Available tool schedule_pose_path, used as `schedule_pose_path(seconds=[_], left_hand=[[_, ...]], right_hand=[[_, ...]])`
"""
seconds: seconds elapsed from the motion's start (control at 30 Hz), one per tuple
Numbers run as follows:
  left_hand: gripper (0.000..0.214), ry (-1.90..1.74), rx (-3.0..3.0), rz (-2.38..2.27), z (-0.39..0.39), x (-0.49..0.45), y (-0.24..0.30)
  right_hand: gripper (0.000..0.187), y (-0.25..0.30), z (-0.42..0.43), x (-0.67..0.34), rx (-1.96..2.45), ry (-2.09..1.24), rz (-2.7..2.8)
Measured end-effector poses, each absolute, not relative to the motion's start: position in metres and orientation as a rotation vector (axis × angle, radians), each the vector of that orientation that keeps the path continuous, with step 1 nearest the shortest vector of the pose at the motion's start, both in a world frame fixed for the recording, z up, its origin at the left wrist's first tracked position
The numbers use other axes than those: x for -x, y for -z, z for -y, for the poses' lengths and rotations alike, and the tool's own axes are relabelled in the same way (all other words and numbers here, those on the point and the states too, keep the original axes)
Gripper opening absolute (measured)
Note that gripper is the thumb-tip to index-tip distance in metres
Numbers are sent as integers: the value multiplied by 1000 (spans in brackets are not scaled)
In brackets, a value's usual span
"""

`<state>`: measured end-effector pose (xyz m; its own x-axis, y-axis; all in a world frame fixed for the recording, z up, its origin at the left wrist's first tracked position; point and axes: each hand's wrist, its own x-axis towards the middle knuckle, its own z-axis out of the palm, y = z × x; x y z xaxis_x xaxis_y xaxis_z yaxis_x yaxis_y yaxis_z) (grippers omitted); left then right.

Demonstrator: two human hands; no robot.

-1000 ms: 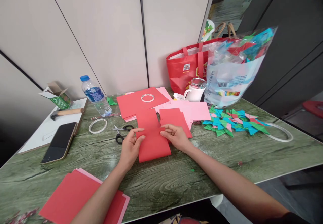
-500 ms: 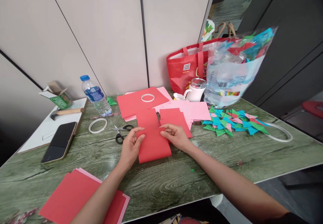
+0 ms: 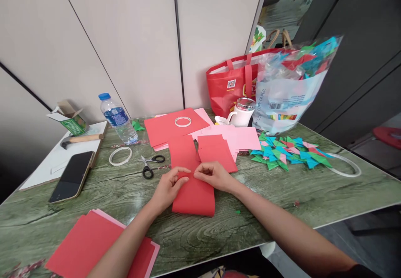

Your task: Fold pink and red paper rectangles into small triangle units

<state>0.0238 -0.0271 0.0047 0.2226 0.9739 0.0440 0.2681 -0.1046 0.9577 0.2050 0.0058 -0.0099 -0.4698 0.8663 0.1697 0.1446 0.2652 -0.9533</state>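
A red paper sheet (image 3: 196, 196) lies in front of me, bent back over itself with a rounded, uncreased fold at the near end. Its far part stretches away flat on the table. My left hand (image 3: 171, 187) pinches the upper layer near its middle, thumb and index finger close together. Right beside it, my right hand (image 3: 216, 177) pinches the same layer, with the fingertips of both hands almost meeting. Beyond my right hand sits a stack of cut red paper (image 3: 217, 150). Black-handled scissors (image 3: 151, 165) rest left of the sheet.
Red and pink sheets (image 3: 163, 127) carry a tape roll (image 3: 182, 121) at the back. Another tape roll (image 3: 120, 156), a bottle (image 3: 117, 119) and a phone (image 3: 72, 177) are left. Folded paper pieces (image 3: 288, 150), a mug (image 3: 242, 113) and bags are right. More paper (image 3: 84, 242) lies near-left.
Both hands have come closer together over the sheet and slightly nearer to me. The rounded fold has shifted toward me, and more of the sheet's far part shows.
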Motion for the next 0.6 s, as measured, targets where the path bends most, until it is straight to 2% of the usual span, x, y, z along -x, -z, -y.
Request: schedule_pose_path(seconds=[0.13,0.2,0.4,0.6], left_hand=[[53,-1122,-1203,-1073,23,-19,-3],[58,-1188,-1072,-985,21,-19,-2],[44,-977,-1150,-974,26,-30,-2],[31,-1016,-1084,-1067,27,-31,0]], right_hand=[[27,9,-7,-206,1007,-1195,1580],[28,11,-11,-207,1032,-1158,1438],[29,19,-18,-207,1013,-1150,1218],[27,22,-17,-206,957,-1243,1116]])
